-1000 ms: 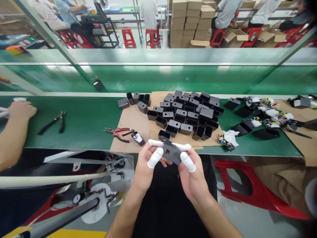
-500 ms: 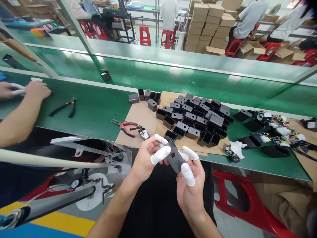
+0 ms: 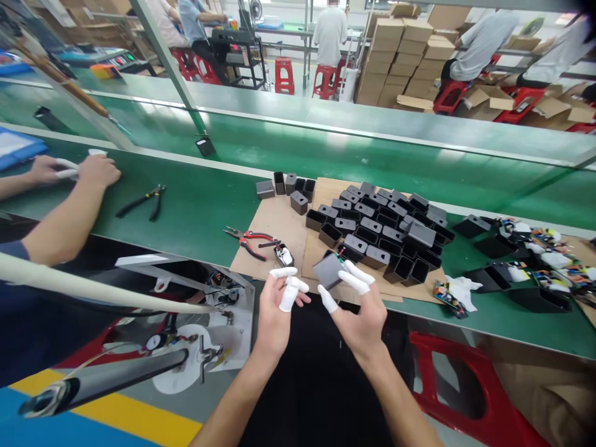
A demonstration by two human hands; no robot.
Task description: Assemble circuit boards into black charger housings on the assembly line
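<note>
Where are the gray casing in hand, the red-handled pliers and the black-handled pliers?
Gray casing (image 3: 328, 271), head view: its broad face.
Red-handled pliers (image 3: 244, 238), head view: near the pivot.
Black-handled pliers (image 3: 139, 202), head view: one handle.

A gray box (image 3: 327, 271) is held in the right hand (image 3: 364, 313) at the near edge of the green tabletop (image 3: 200, 211). The left hand (image 3: 275, 313) is held just beside it, with its fingers bent. Many dark boxes (image 3: 371, 225) are spread over brown card (image 3: 315, 249), from the back edge to near the front. Red-handled pliers (image 3: 244, 236) are laid to their left, by the near edge.
</note>
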